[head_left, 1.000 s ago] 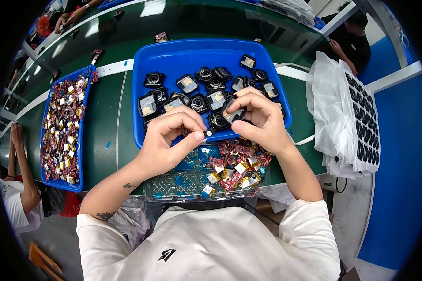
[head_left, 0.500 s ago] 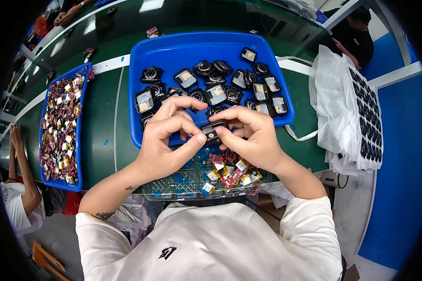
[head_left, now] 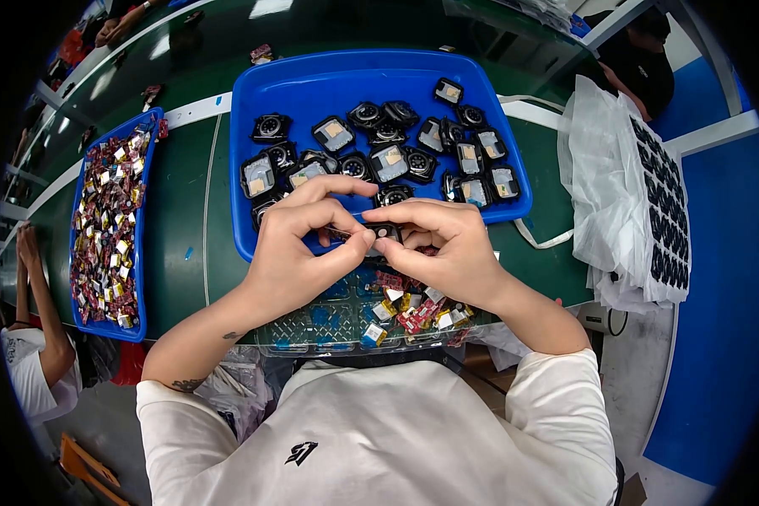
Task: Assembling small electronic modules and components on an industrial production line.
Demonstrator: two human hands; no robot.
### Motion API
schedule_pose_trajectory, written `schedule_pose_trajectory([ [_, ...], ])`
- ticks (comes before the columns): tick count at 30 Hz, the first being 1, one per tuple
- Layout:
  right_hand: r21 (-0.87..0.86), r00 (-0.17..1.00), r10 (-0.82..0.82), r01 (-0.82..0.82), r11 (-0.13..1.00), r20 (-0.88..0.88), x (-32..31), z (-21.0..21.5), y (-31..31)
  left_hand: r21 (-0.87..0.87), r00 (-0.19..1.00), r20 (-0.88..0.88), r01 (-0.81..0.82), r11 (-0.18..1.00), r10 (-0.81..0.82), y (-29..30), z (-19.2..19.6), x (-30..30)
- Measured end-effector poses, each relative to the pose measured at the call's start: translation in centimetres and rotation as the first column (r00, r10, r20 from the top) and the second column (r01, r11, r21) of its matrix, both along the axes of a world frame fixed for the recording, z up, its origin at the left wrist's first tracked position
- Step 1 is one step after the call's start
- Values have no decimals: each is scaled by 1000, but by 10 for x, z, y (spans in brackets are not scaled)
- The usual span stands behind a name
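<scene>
Green table surface is stretching across the workplace, with blue floor showing off to the right and a co-worker in dark clothing appearing at the upper right. On the table a large blue tray is holding scattered black watch casings, some lying with grey, tan-patched insides facing up, others showing round ringed backs. Just at the tray's near edge, the person is working on one black casing, which is sitting between the fingertips of both hands, a pale round spot showing on it. The left hand is closing its thumb and forefinger in a pinch at the casing's left end, its other fingers curling behind; a thin strip is showing inside that curl, too small to name. The right hand is gripping the casing from the other side, thumb in front and forefinger along the top, with hardly any gap beyond the part's own thickness. Below the hands, a clear compartmented tray is carrying a heap of red circuit boards with white-and-yellow cells on its right half. Well to the left, a narrow blue tray is brimming with similar boards, and at right white sheets are lying beside rows of black parts.
</scene>
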State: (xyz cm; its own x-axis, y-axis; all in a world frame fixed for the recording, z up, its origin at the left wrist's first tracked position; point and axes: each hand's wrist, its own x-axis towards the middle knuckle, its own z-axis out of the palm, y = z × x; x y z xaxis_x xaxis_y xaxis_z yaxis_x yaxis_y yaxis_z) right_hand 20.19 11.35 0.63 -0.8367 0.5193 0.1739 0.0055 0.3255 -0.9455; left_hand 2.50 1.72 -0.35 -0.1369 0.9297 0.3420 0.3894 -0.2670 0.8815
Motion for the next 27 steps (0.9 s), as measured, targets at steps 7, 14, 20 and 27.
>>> schedule_pose_trajectory([
  [7, -1, 999, 0, 0, 1000, -48, 0, -1, -1, -43, 998, 56, -14, 999, 16, 0, -1, 1],
  [14, -246, 979, -112, 68, 967, -170, -2, -3, -5, 145, 996, -82, -29, 989, 41, -5, 1, 7],
  [20, -283, 977, -172, 132, 950, -125, 2, 2, -3, 185, 995, 93, -42, 982, 25, -2, -4, 7],
  [27, -212, 967, -218, 188, 959, -132, 3, 1, -1, 110, 992, 126, -36, 993, 22, -1, -1, 6],
])
